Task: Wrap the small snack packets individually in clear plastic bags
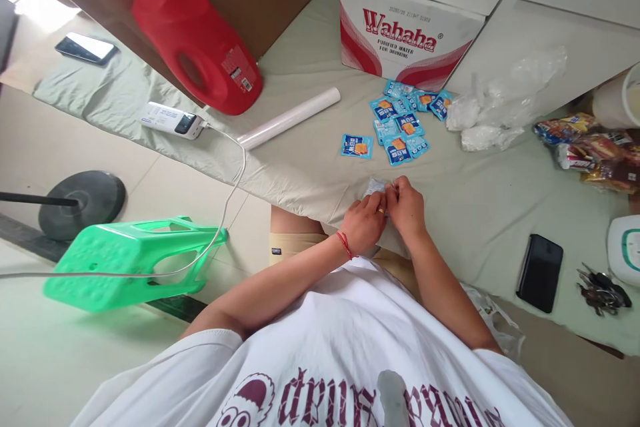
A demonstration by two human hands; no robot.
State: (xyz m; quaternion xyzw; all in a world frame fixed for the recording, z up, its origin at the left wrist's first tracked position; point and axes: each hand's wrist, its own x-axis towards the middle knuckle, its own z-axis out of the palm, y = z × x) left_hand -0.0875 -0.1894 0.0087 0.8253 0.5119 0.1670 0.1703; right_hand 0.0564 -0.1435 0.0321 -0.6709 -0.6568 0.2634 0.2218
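Note:
Close to my body, at the near edge of the cloth-covered table, my left hand (364, 220) and my right hand (407, 208) meet over a small crinkled clear plastic wrapping (377, 186). The left fingers are curled down onto it. My right thumb and fingers pinch at its right side. Most of the wrapping is hidden under the fingers, and what it contains does not show. Just beyond lies a single blue snack packet (357, 146), with a loose pile of similar blue packets (399, 149) to its right.
Crumpled clear plastic (493, 107) lies right of the pile, before a Wahaha carton (400, 33). A white roll (290, 118), red jug (200, 33) and corded power bank (173, 121) are left. A phone (540, 273) and keys (604, 290) lie right. A green stool (130, 257) rests on the floor.

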